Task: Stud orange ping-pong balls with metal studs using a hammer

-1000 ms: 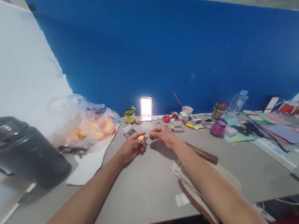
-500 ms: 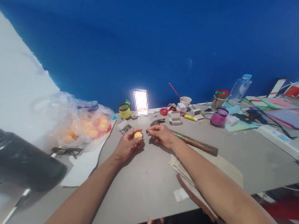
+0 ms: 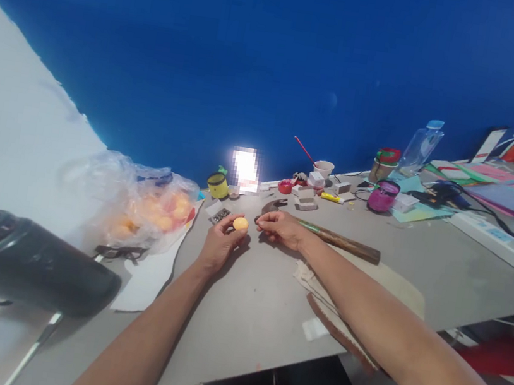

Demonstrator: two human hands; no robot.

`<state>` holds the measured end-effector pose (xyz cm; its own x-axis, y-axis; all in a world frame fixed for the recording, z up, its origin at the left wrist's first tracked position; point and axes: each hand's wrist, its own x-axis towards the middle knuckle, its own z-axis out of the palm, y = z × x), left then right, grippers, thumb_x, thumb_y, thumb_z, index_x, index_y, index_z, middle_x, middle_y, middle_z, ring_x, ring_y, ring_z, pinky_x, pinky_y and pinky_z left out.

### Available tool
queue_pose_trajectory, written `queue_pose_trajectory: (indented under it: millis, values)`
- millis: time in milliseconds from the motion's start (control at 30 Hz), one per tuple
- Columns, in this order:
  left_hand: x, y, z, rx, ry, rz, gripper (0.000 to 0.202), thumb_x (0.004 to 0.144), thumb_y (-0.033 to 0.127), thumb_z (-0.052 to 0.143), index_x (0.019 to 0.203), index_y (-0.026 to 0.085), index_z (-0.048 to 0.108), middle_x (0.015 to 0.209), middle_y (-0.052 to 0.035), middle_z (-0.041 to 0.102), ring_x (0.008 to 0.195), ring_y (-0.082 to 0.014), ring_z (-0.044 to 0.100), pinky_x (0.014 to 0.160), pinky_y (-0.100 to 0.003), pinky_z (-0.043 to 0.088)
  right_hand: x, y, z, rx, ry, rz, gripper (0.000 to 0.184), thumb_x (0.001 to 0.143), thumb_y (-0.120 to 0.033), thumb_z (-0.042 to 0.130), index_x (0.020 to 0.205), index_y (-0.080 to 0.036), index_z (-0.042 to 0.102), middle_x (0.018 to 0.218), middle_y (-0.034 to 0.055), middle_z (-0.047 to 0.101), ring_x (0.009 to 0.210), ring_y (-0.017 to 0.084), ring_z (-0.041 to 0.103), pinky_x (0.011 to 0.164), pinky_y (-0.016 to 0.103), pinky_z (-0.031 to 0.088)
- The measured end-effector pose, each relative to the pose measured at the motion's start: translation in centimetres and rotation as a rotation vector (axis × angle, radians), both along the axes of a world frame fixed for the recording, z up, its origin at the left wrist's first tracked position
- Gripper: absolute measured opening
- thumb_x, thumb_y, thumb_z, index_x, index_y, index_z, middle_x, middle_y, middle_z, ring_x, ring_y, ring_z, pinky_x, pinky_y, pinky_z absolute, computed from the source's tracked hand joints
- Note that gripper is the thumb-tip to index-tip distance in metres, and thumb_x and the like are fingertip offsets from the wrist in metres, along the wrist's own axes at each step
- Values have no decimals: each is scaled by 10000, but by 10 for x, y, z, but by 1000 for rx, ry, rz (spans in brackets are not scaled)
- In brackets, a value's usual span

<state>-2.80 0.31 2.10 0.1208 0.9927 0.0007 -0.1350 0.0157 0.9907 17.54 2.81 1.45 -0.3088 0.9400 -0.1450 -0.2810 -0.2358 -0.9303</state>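
My left hand (image 3: 221, 245) holds a small yellow-orange ball (image 3: 240, 223) between thumb and fingers, just above the table. To its right, my right hand (image 3: 278, 227) is closed in a pinch on a tiny dark piece (image 3: 257, 219), too small to name. A short gap separates the two hands. Behind the left fingers lies an open small box (image 3: 220, 214) with shiny dark bits inside. A claw hammer with a wooden handle (image 3: 350, 244) rests behind my right hand and forearm, partly hidden by them.
A plastic bag of orange balls (image 3: 159, 207) lies at the left, near folded glasses (image 3: 121, 252) and a big dark cylinder (image 3: 36, 263). Along the blue wall stand a yellow pot (image 3: 217, 185), a paper cup (image 3: 323, 169) and a clear bottle (image 3: 420, 150). Cloth (image 3: 401, 289) lies under my right forearm.
In my left hand the ball has turned, so its dark edge on the right no longer shows. The right hand keeps its pinch. The whole view has shifted slightly.
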Motion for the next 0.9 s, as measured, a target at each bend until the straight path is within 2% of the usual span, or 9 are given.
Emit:
queue_pose_trajectory:
  millis: [133,233,300,400,500,600,700,800,900]
  values:
    - [0,-2,0,72,137,35,609,642,310,883,1203,205,671,905,3,681,630,-95,599,581,-235,502,1,0,0,4,-3,12,279,676,-244,945,798,-130,721,739,56,723,538,64,500,425,154,357]
    - [1,-4,0,123,176,44,499,651,327,872,1085,204,658,921,-4,690,630,-99,608,568,-231,518,1,-1,1,-3,4,8,292,664,-248,951,802,-129,723,740,57,723,539,64,499,426,155,362]
    - [2,-5,0,106,164,22,473,653,339,870,1052,204,656,918,-9,695,636,-106,622,600,-260,560,0,-2,1,0,18,-4,303,659,-255,955,817,-130,728,749,56,725,541,64,495,429,156,367]
    - [3,-6,0,60,121,8,526,628,316,875,1099,213,667,945,-18,696,695,-132,654,648,-307,601,0,-3,2,9,38,-23,316,656,-269,961,826,-137,730,757,50,722,547,65,495,434,157,367]
    - [4,-7,1,59,120,-6,584,613,264,861,1168,212,686,970,-29,704,755,-145,663,664,-289,589,1,-3,3,0,27,-12,325,645,-272,970,810,-133,727,756,58,723,556,68,504,440,159,371]
    - [5,-8,3,76,132,-20,612,621,236,841,1209,202,679,934,-19,709,726,-127,645,640,-249,549,4,-2,4,-13,8,18,340,625,-274,984,791,-124,727,749,63,721,561,66,497,443,157,372]
    - [6,-8,2,67,116,-12,575,670,278,834,1209,214,646,900,-1,714,667,-116,637,619,-250,533,6,-2,5,-15,4,40,369,606,-299,999,792,-129,730,738,54,713,565,67,489,443,158,371]
    - [5,-6,-2,35,69,-13,527,694,327,845,1169,217,645,942,-14,728,697,-133,681,668,-286,564,6,-4,6,-4,27,44,401,592,-333,1007,806,-139,729,759,52,718,579,73,490,447,165,375]
    - [3,-4,-6,4,63,-19,560,696,357,871,1194,213,657,959,-26,734,695,-131,687,686,-300,576,5,-6,7,16,51,36,424,584,-362,1007,818,-139,733,787,54,722,584,72,484,445,170,364]
